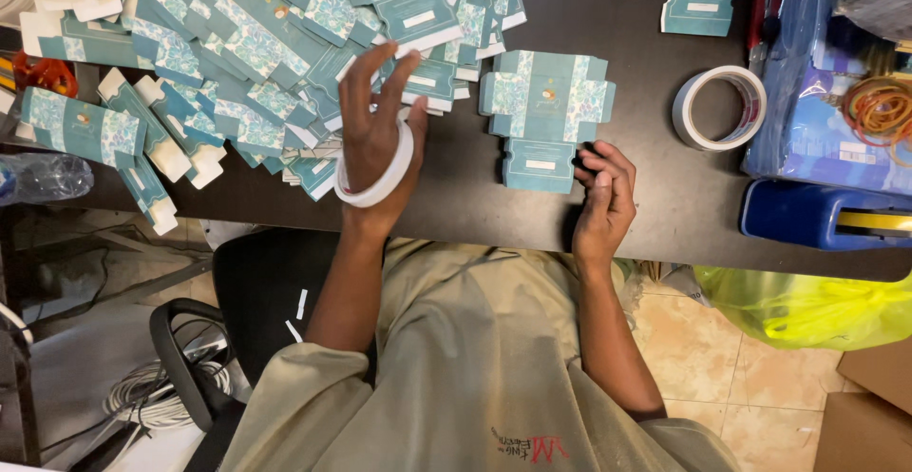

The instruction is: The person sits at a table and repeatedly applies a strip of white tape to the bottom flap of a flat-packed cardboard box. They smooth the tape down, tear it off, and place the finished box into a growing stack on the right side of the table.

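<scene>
left hand (372,135): fingers spread wide, not gripping anything, but a white tape roll (385,179) sits round the palm like a bangle, over the edge of the loose pile of flat cartons (256,45)

right hand (603,201): curled, fingertips pinching the lower right corner of the flat carton (544,116) lying alone mid-surface

carton look: teal card, unfolded, pale floral panels, flaps sticking out, small white label patch on the bottom flap

handling: I'd guess light, thin card, bends and creases easily, a bit slick; best taken at a flap edge or corner

second tape roll (719,108): flat on the dark surface (655,197), right of the carton, apart from it

far right: blue plastic-wrapped packs (817,130), rubber bands (879,106)
</scene>
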